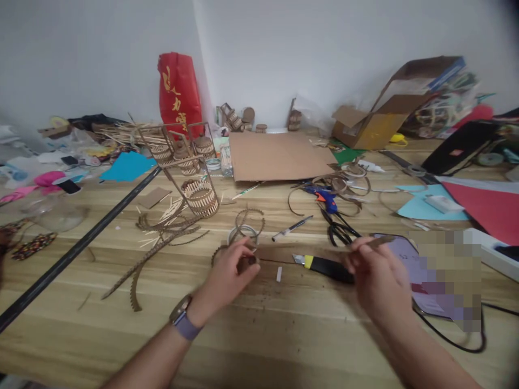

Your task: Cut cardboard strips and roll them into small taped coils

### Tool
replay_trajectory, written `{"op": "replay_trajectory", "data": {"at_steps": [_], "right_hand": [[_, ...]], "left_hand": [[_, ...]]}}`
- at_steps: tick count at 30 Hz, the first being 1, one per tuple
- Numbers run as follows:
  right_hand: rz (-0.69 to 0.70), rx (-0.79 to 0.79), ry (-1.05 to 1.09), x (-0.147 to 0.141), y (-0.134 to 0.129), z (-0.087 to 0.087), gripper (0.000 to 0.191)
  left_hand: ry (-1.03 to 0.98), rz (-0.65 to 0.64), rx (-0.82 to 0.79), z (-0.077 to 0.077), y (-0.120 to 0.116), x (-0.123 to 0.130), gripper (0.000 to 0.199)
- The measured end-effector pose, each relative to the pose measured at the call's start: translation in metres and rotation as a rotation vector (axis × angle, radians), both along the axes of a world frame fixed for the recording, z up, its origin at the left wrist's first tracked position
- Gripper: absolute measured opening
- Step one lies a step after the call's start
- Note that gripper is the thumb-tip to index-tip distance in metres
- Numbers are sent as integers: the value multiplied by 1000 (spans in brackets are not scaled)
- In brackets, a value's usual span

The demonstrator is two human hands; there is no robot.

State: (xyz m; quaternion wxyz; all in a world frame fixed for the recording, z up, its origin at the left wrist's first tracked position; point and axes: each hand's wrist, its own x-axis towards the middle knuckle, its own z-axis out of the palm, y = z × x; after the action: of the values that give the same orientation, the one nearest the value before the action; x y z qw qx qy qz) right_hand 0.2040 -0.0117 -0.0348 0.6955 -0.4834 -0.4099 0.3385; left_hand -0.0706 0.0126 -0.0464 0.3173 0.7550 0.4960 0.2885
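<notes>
A thin brown cardboard strip [300, 251], blurred, stretches between my two hands over the table. My left hand [229, 270], with a watch on its wrist, curls thumb and fingers around the strip's left end; its exact hold is partly hidden. My right hand [375, 270] pinches the other end, which sticks out past the fingers. Just below the strip lies a utility knife [328, 268] with a yellow collar and its blade out, beside my right hand. A small white piece [279, 274] rests near the blade. Behind my left hand are a tape roll [243, 233] and curled ridged strips [255, 213].
Small stick baskets [200, 197] stand at left centre, near loose ridged strips [162, 251]. Farther back are a cardboard sheet [279, 156] and a red bag [180, 92]. A glue gun [326, 201], scissors [343, 229], pen [292, 228] and phone [399, 259] lie around the right side.
</notes>
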Motion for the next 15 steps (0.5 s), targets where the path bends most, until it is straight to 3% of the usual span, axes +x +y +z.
{"op": "replay_trajectory", "data": {"at_steps": [3, 6, 9, 12, 15], "right_hand": [[-106, 50, 127, 23, 15, 5, 15], [-76, 23, 167, 35, 22, 10, 28], [77, -74, 146, 31, 16, 16, 40], [347, -255, 84, 20, 3, 20, 35], [538, -277, -35, 12, -8, 20, 41]], "left_hand": [[-113, 197, 22, -9, 14, -15, 23], [-310, 247, -26, -8, 15, -17, 30], [-480, 218, -98, 4, 5, -9, 31], [-642, 112, -335, 14, -7, 1, 29], [-785, 53, -539, 17, -15, 10, 31]]}}
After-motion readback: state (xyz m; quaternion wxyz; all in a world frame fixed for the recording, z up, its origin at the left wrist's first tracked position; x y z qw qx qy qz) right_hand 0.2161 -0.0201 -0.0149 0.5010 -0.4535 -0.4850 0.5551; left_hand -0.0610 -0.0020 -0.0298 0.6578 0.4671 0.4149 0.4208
